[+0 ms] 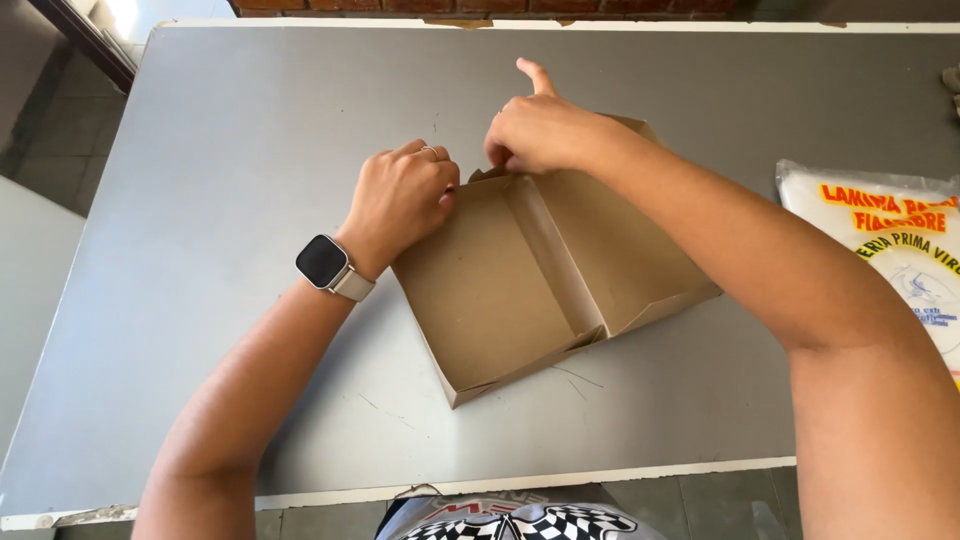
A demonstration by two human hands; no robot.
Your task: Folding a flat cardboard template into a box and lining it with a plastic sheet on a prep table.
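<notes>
Grey metal counter [230,150] under a red brick wall [480,5], tiled floor at the left. Near the middle of the counter, a flat brown cardboard box [490,290], unfolded, lid joined along a central crease, turned at an angle to the counter edge. Nothing inside either half. At the far corner of the box, left hand [400,195], grip closed on the cardboard wall, smartwatch [325,263] on the wrist. Just beside it, right hand [540,130], grip pinched together on the same corner flap, index finger sticking up. Well apart at the right edge, a white plastic bag [890,250] with red and yellow print.
</notes>
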